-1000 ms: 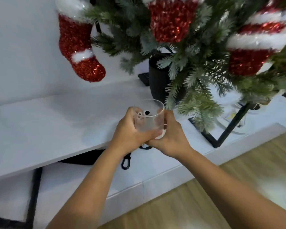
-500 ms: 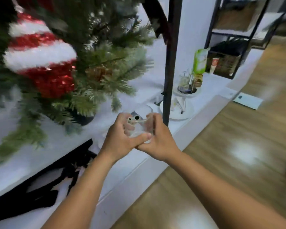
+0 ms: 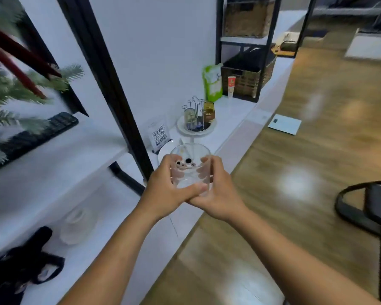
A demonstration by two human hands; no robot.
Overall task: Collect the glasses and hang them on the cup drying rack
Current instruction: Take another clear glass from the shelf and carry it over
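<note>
The long white ledge (image 3: 235, 115) runs along the wall with the cup drying rack (image 3: 196, 132) standing on it, so I'll place everything from that rack. A black post (image 3: 110, 84) rises to the left of the rack, on the person's side of it. Well short of the rack, the left hand (image 3: 165, 192) and the right hand (image 3: 218, 194) are both wrapped round one clear glass (image 3: 190, 170). They hold it upright, mouth up, in the air above the ledge's edge. On the rack's wire pegs hang an amber glass (image 3: 208, 111) and a smaller clear one (image 3: 190, 116).

The risk, I'd say, lies in the turn-over. The glass must go mouth down on a peg, and shifting a two-handed grip above a hard wooden floor invites a slip. Coming in wide could also clip the hung glasses or the QR card (image 3: 158, 135) (it stands just left of the rack).

I can't count the free pegs through the blur. The fingers hide the glass's base, and the dark spots on it may be print or something behind.
</note>
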